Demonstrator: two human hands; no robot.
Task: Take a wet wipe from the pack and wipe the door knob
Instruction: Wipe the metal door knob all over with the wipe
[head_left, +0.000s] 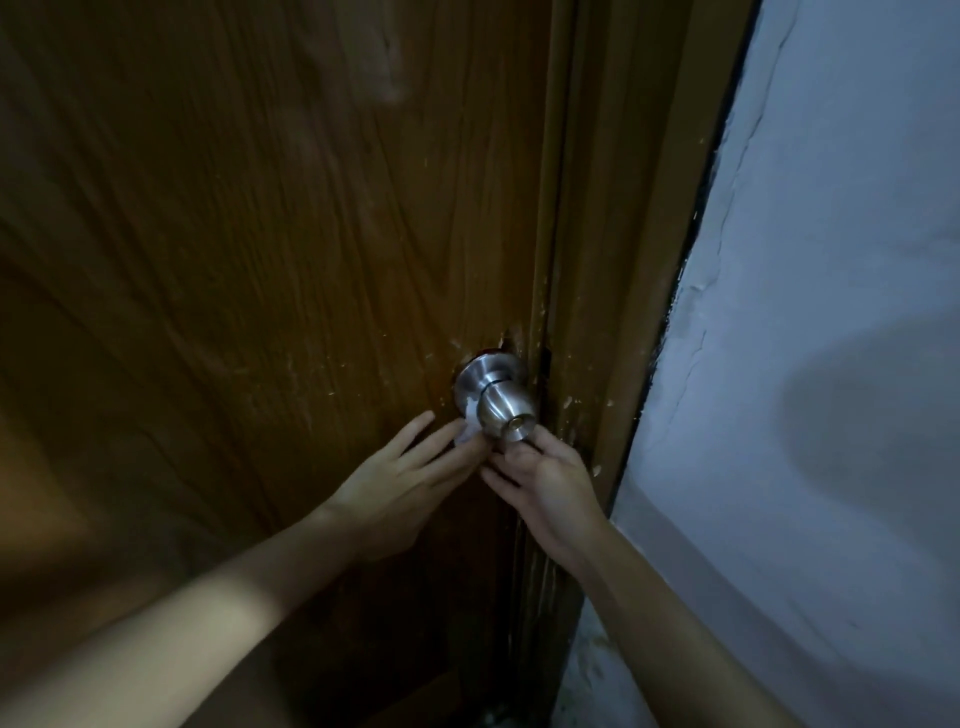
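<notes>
Brushed steel was the material of the door knob (506, 410), which sat at the right edge of the brown wooden door (260, 260), just beside the door frame (597, 260). A small white wet wipe (469, 427) was pressed against the left underside of the knob, touching its neck. The left hand (400, 483) held it there with spread fingers, not closed around anything. The right hand (540, 480) was just below the knob, fingers curled toward its underside; whether they pinched an end of the wipe I could not tell. I judged the wipe soft, thin and damp, easy to bunch, so it should be taken by both ends. The smooth knob looked slippery and might turn.
</notes>
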